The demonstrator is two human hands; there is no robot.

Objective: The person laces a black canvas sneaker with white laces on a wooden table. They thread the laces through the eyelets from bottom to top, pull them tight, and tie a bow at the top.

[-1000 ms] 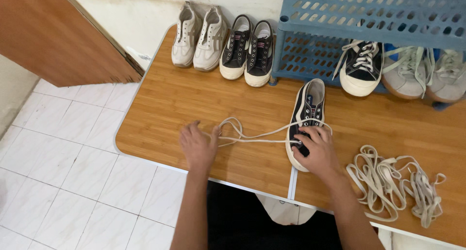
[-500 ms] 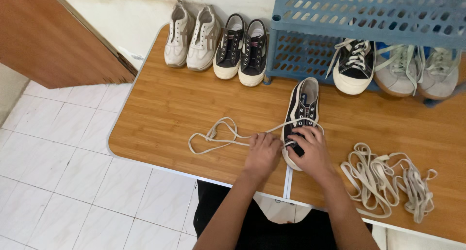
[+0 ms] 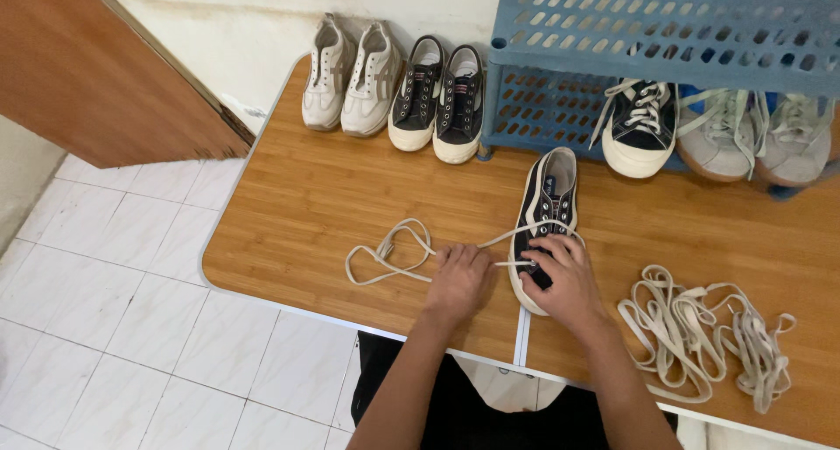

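Both forearms reach forward from the bottom edge of the view over the near edge of the wooden table (image 3: 306,196). The right hand (image 3: 564,279) lies palm down on the toe end of a black sneaker (image 3: 544,218) with a white sole, fingers curled onto its lower eyelets. The sneaker stands upright near the table's front edge, toe towards the person. The left hand (image 3: 457,279) rests just left of the shoe, knuckles up, fingers pinched on the cream shoelace (image 3: 394,249) where it leaves the eyelets. The rest of the lace trails left in loose loops on the table. A heap of spare laces (image 3: 700,336) lies right of the right wrist. A blue plastic shoe rack (image 3: 656,30) stands behind.
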